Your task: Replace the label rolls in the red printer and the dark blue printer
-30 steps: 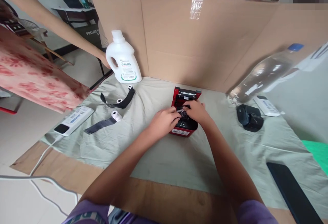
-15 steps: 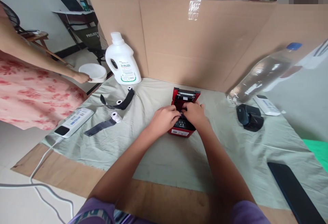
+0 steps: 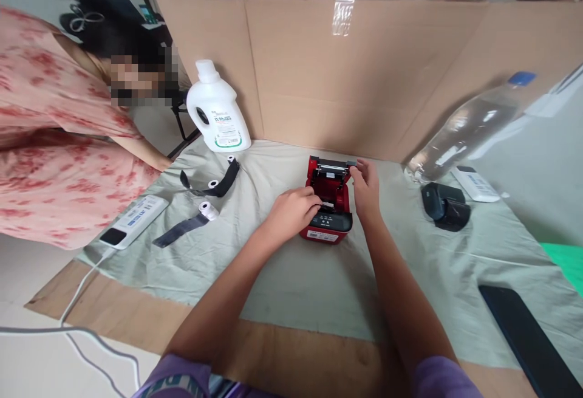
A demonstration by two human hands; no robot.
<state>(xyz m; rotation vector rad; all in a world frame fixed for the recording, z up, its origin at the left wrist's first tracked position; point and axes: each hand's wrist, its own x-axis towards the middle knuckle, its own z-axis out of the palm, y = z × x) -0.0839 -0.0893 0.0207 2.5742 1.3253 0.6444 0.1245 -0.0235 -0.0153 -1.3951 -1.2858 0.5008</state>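
**Hands apart: right hand shifted outward, left hand staying put**

Head view: from my end, the right has left the open red bay of the red-and-black, box-shaped plastic printer, which sits between both hands. Its fingertips now meet the right corner of the raised black-and-red lid. The left's bent fingers remain over the bay's left side; I cannot tell whether either hand grips. I judge the inside work is now one-handed, the right perhaps steadying the lid.

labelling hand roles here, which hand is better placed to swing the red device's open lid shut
Probably the right: the right hand is at the right corner of the raised lid, while the left hand reaches lower, over the left side of the red device.
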